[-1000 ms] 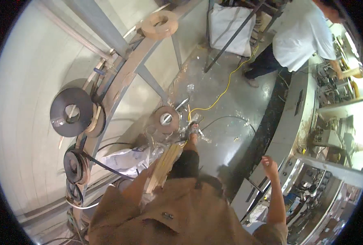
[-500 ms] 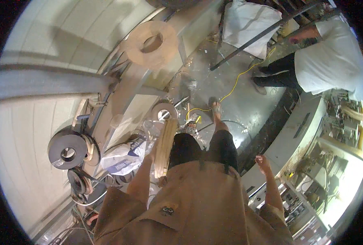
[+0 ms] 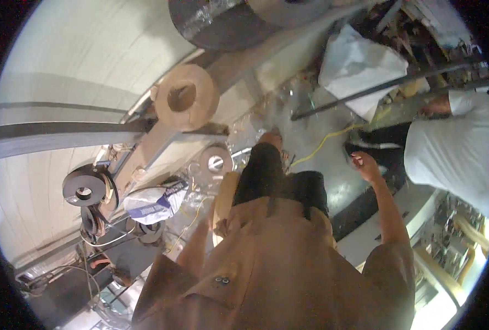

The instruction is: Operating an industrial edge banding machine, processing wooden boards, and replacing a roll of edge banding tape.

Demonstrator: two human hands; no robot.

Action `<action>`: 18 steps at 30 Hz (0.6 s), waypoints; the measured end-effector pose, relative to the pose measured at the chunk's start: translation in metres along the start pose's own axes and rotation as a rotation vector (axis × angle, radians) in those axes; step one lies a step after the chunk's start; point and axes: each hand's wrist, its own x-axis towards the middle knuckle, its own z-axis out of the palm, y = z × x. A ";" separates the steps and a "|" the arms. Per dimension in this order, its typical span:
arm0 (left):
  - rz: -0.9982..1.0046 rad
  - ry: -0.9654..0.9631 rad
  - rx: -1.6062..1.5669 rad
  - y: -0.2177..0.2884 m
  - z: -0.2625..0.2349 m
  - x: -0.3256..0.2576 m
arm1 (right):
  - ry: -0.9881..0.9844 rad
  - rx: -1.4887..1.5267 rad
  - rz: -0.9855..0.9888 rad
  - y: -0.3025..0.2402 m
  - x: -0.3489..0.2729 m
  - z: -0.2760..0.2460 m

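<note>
My left hand, low at my side, is closed on a bundle of long pale wooden strips. The strips hang beside my left thigh, and my body and shirt hide their lower end and most of the fingers. Out in front to the right is my right hand, its fingers curled in and nothing visible in them. It hangs in mid-air over the floor, apart from any object.
Along the left wall stand a tan roll, a dark roll and a printed white bag. A yellow cable crosses the floor. A white sack and a dark bar lie ahead. A person in a white shirt stands at right beside machinery.
I have stepped forward, so the rolls and the bag sit differently in view. My right arm has swung forward and up. The strips stay in my left hand.
</note>
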 end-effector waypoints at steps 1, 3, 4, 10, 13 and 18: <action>-0.017 -0.070 -0.044 -0.014 0.022 0.010 | -0.026 0.833 0.227 0.091 0.025 -0.007; 0.000 -0.008 -0.106 -0.035 0.036 0.001 | -0.077 0.156 -0.094 0.026 0.069 -0.003; 0.013 0.002 -0.124 -0.032 0.052 -0.003 | -0.013 -0.157 -0.228 -0.018 0.079 -0.016; -0.005 -0.045 -0.275 -0.067 0.122 0.004 | -0.095 0.008 0.087 0.034 0.080 -0.007; 0.010 -0.036 -0.338 -0.068 0.141 0.002 | -0.269 -0.405 0.086 0.073 0.040 -0.003; 0.033 -0.005 -0.396 -0.073 0.155 -0.007 | -0.290 -0.278 0.079 0.078 0.018 -0.023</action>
